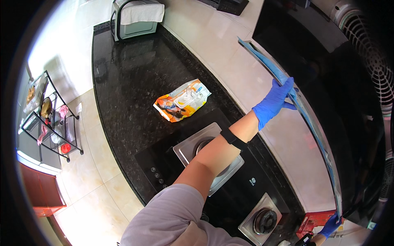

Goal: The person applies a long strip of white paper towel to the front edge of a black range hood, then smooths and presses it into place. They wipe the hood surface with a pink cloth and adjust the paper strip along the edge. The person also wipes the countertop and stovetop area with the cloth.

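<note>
My left hand point(275, 100), in a blue disposable glove, grips a long narrow panel point(320, 144) along its edge. The panel has a metallic rim, and a crumpled blue strip point(267, 63) runs down its length. It spans the lower front of what looks like a black range hood point(320, 70). My right hand point(331, 226), also blue-gloved, holds the panel's other end at the lower right; its fingers are partly hidden. My left forearm crosses above a black gas hob, whose near burner point(266, 220) is in plain sight.
An orange and white wet-wipes pack point(183, 101) lies on the black stone counter point(123, 77). A pale green appliance point(137, 29) with a cloth over it stands at the far end. A wheeled rack point(52, 120) is on the tiled floor at left. A red box point(315, 220) sits by my right hand.
</note>
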Demonstrator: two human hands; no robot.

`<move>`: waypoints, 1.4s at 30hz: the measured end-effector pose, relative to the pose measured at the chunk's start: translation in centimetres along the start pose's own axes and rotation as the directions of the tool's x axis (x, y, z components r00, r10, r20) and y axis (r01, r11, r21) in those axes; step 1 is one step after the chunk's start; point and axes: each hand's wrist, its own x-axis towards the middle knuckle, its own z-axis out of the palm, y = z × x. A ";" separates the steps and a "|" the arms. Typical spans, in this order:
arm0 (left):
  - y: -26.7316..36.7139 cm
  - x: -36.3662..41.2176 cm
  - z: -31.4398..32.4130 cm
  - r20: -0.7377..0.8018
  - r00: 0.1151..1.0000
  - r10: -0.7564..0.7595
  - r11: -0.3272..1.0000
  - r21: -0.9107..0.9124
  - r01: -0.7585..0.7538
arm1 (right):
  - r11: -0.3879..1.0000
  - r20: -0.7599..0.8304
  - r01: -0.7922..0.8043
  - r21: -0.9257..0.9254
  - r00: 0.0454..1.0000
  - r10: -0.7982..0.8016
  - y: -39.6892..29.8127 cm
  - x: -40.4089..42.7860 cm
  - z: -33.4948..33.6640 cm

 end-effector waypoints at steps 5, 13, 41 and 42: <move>0.4 0.4 0.1 0.001 1.000 0.006 1.000 0.006 -0.006 | 0.967 0.126 -0.156 0.203 0.983 0.132 -3.2 0.1 -0.4; 1.3 -0.1 0.9 -0.034 0.999 -0.016 0.998 -0.055 0.014 | 0.880 0.189 -0.218 -0.421 0.928 0.321 -6.6 0.8 -2.4; 0.0 1.2 0.6 0.097 0.993 -0.065 0.987 0.154 0.050 | 0.984 0.195 -0.050 -0.170 0.977 0.083 -5.6 -0.9 -2.2; -0.4 1.9 -0.6 -0.023 0.999 -0.049 0.991 0.123 0.052 | 0.988 0.160 -0.151 -0.041 0.975 0.156 -6.3 -1.0 -1.2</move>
